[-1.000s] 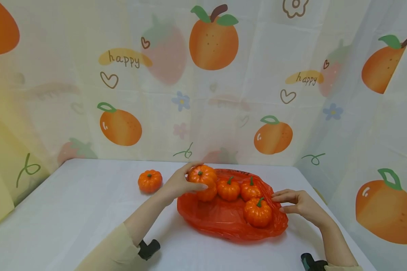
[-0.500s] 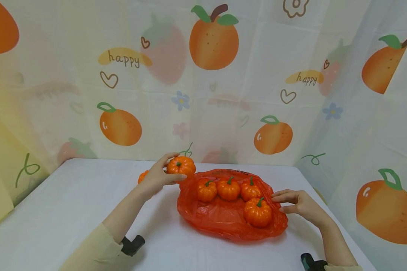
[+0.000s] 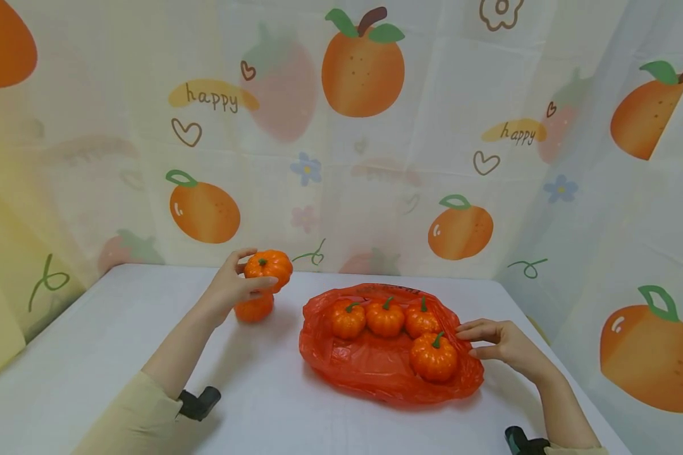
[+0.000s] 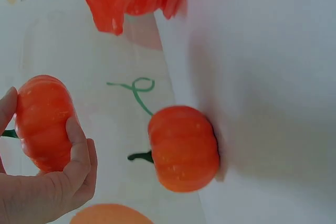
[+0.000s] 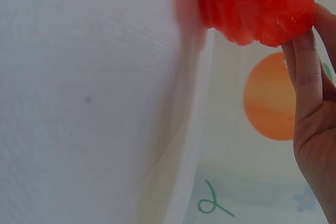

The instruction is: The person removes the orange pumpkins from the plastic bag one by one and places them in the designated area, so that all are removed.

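Observation:
Between thumb and fingers my left hand (image 3: 230, 287) holds a small orange pumpkin (image 3: 269, 270) above the table. In the left wrist view the left hand (image 4: 58, 187) grips that pumpkin (image 4: 46, 123) by its sides. Another pumpkin (image 3: 254, 308) stands on the table just below and behind it. My right hand (image 3: 512, 347) pinches the right edge of a red plastic bag (image 3: 370, 373), also seen in the right wrist view, where the hand (image 5: 315, 103) meets the bag (image 5: 252, 3). Several pumpkins (image 3: 434, 357) with green stems sit in the opened bag.
A white-covered table (image 3: 119, 328) carries everything. Behind it hangs a pale curtain (image 3: 370, 145) printed with fruit, close to the table's back edge. The curtain also runs along the right side.
My left hand has lifted a pumpkin away from the bag's left side and carried it leftward, over near the pumpkin on the table. The right hand stays at the bag's edge.

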`<state>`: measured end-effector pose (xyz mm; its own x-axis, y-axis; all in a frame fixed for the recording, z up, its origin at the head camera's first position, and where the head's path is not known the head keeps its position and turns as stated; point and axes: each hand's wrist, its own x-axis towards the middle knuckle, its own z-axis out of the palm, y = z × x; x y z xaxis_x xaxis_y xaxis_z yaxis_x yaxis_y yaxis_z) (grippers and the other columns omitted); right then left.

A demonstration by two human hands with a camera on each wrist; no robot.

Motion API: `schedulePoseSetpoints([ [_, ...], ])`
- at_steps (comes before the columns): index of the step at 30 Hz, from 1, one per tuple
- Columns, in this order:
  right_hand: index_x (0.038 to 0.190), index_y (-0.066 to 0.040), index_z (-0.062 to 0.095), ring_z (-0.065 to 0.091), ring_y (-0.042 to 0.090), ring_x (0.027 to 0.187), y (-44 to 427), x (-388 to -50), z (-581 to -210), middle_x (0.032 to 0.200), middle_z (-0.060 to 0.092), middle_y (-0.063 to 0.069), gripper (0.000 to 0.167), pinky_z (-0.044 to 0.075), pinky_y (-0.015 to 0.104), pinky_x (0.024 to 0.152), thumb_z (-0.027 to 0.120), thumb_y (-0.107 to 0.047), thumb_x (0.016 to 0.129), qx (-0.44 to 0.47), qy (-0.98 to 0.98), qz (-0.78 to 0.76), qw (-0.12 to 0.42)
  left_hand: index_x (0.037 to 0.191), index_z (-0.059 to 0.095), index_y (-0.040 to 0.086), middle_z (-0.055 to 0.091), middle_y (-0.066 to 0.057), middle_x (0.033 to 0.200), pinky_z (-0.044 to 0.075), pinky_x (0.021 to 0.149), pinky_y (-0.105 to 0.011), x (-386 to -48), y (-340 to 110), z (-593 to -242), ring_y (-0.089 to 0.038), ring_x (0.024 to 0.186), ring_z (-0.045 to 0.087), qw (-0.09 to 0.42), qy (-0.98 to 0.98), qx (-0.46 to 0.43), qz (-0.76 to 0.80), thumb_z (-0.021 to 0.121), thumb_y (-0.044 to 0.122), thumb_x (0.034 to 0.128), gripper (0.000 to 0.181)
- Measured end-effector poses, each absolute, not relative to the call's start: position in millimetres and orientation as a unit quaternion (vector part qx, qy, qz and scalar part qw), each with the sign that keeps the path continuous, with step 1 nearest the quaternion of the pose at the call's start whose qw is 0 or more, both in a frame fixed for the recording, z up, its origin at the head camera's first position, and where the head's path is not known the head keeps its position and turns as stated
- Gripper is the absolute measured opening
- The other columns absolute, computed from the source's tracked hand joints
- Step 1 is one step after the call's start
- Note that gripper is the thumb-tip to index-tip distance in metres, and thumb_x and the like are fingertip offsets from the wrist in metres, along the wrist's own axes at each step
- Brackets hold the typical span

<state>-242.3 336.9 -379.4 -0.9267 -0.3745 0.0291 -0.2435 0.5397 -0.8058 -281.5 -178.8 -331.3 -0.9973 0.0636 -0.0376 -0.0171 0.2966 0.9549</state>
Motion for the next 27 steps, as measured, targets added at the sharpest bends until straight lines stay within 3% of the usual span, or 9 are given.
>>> schedulePoseSetpoints([
  [3, 0.116, -0.003, 0.072, 0.054, -0.016, 0.106, 337.4, -242.3, -380.2, 0.133, 0.060, 0.027, 0.031, 0.056, 0.021, 0.084, 0.068, -0.010, 0.086, -0.178, 0.873, -0.447, 0.076, 0.157, 0.012, 0.012, 0.023, -0.024, 0.159, 0.052, 0.103, -0.043, -282.0, -188.7, -331.2, -0.039, 0.136, 0.044, 0.028, 0.798, 0.002, 0.602, 0.072, 0.028, 0.0891, 0.092],
  [8, 0.117, -0.002, 0.072, 0.054, -0.015, 0.106, 337.7, -242.1, -381.1, 0.133, 0.059, 0.029, 0.032, 0.057, 0.022, 0.083, 0.068, -0.010, 0.086, -0.181, 0.871, -0.450, 0.079, 0.156, 0.013, 0.007, 0.026, -0.024, 0.153, 0.056, 0.098, -0.036, -281.1, -202.7, -332.7, -0.032, 0.125, 0.052, 0.008, 0.792, 0.005, 0.610, 0.070, 0.027, 0.0906, 0.089],
  [27, 0.117, -0.003, 0.072, 0.054, -0.016, 0.106, 337.4, -242.7, -381.3, 0.134, 0.059, 0.028, 0.032, 0.056, 0.020, 0.084, 0.068, -0.010, 0.086, -0.175, 0.874, -0.447, 0.076, 0.157, 0.009, 0.004, 0.034, -0.021, 0.142, 0.059, 0.087, -0.022, -290.0, -243.5, -348.2, -0.028, 0.125, 0.047, -0.006, 0.797, -0.034, 0.603, 0.068, 0.027, 0.0927, 0.090],
])
